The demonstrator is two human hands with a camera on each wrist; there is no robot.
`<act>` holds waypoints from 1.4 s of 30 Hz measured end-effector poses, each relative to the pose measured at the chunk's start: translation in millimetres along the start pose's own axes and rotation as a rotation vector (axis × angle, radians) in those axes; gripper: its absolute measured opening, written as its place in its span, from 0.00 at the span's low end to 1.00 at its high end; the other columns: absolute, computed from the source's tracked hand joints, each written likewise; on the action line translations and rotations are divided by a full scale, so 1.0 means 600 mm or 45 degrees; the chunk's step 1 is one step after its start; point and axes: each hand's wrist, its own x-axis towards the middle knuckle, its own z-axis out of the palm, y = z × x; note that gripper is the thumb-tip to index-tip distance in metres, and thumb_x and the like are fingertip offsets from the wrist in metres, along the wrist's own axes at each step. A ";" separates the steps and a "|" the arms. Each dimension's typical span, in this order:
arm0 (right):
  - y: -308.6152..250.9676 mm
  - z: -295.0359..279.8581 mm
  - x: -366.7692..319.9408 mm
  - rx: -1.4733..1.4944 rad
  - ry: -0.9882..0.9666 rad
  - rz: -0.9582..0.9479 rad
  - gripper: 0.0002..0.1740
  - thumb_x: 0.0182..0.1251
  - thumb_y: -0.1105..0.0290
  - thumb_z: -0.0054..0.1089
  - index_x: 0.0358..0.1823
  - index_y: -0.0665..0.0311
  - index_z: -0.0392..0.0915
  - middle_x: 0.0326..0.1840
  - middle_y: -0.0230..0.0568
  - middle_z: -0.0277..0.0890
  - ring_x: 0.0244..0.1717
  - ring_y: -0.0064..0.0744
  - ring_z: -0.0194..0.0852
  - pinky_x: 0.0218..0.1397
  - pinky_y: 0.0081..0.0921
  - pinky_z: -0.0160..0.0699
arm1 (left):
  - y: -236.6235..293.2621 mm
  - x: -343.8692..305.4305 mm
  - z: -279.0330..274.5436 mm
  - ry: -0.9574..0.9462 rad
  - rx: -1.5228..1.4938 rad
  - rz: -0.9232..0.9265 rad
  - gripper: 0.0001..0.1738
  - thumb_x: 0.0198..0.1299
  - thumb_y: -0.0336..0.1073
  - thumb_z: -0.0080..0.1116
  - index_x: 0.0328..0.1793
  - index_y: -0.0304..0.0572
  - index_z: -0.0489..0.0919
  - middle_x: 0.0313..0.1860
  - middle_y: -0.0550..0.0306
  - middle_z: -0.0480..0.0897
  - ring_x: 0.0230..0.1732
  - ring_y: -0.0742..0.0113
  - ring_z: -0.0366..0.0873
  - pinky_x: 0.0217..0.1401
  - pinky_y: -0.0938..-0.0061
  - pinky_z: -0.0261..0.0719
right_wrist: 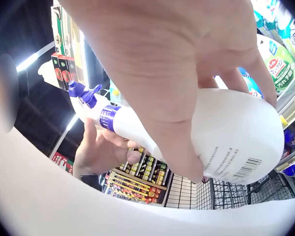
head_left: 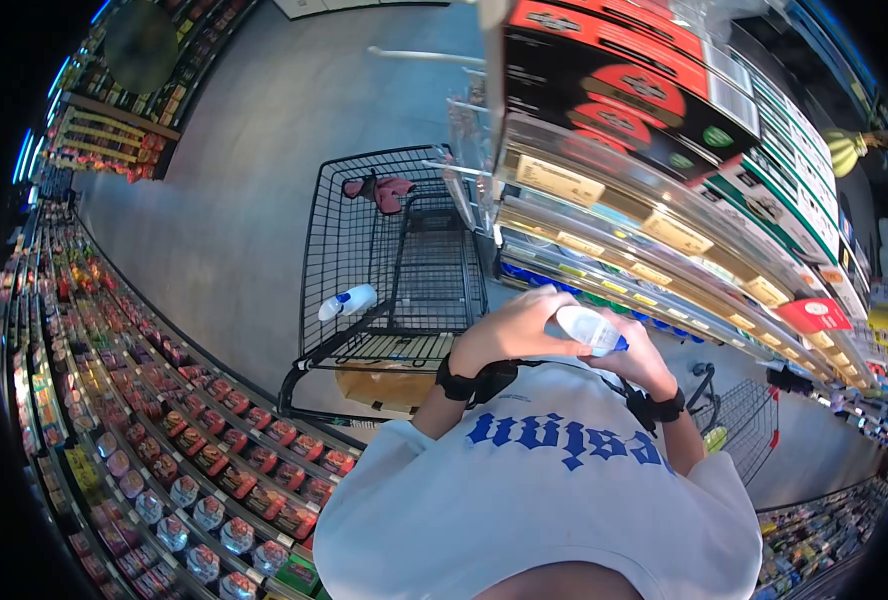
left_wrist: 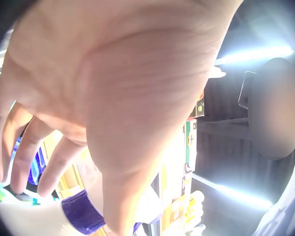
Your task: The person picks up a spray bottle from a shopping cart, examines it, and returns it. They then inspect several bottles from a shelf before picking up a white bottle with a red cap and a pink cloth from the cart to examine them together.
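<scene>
Both hands are at a white plastic bottle [head_left: 582, 322] in front of the chest. In the right wrist view my right hand [head_left: 642, 355] grips its wide body [right_wrist: 246, 130], thumb across the side, close above a printed barcode. The narrow end has a blue-purple collar [right_wrist: 108, 118] and a blue clip [right_wrist: 86, 93], with my left hand [head_left: 509, 330] around the neck. In the left wrist view the left thumb [left_wrist: 120, 206] lies right beside the collar, while the other fingers spread over the bottle's white side.
A black wire cart [head_left: 309, 235] stands ahead to the left, with a similar bottle [head_left: 362, 297] and a pink cloth [head_left: 394, 192] in it. Close on the right rises a shelf of boxes [head_left: 604, 90]. A chilled display [head_left: 234, 450] runs along the left. Another cart [head_left: 749, 425] stands behind right.
</scene>
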 end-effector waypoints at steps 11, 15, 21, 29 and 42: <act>0.076 0.014 -0.088 0.397 0.378 -0.080 0.36 0.53 0.65 0.76 0.65 0.65 0.74 0.58 0.45 0.80 0.58 0.36 0.78 0.61 0.33 0.77 | 0.051 0.090 0.170 0.130 -0.138 0.287 0.23 0.67 0.39 0.63 0.61 0.32 0.73 0.52 0.42 0.81 0.55 0.50 0.80 0.57 0.62 0.77; 0.083 -0.016 -0.145 0.414 0.428 -0.303 0.36 0.54 0.62 0.77 0.64 0.66 0.73 0.58 0.48 0.79 0.60 0.39 0.76 0.64 0.35 0.74 | 0.073 0.125 0.235 0.188 -0.122 0.281 0.20 0.66 0.33 0.62 0.58 0.29 0.72 0.50 0.42 0.81 0.51 0.47 0.82 0.52 0.61 0.82; 0.154 -0.049 -0.251 0.745 0.098 -0.329 0.40 0.56 0.59 0.78 0.67 0.66 0.69 0.64 0.51 0.73 0.63 0.40 0.72 0.65 0.37 0.72 | 0.139 0.148 0.295 -0.254 0.138 0.185 0.20 0.63 0.36 0.65 0.56 0.31 0.76 0.49 0.44 0.82 0.48 0.54 0.83 0.52 0.64 0.82; 0.242 -0.069 -0.315 0.416 0.270 -0.650 0.40 0.53 0.63 0.81 0.66 0.66 0.71 0.66 0.48 0.72 0.70 0.40 0.65 0.73 0.38 0.65 | 0.156 0.173 0.394 -0.572 0.034 0.178 0.20 0.56 0.27 0.66 0.55 0.37 0.77 0.51 0.52 0.80 0.54 0.60 0.79 0.59 0.68 0.76; 0.262 -0.066 -0.347 0.602 0.584 -0.220 0.55 0.43 0.51 0.84 0.70 0.67 0.64 0.66 0.50 0.69 0.66 0.43 0.69 0.69 0.38 0.69 | 0.213 0.216 0.413 -0.451 0.134 0.298 0.34 0.56 0.34 0.70 0.67 0.28 0.71 0.59 0.46 0.78 0.62 0.60 0.75 0.68 0.67 0.69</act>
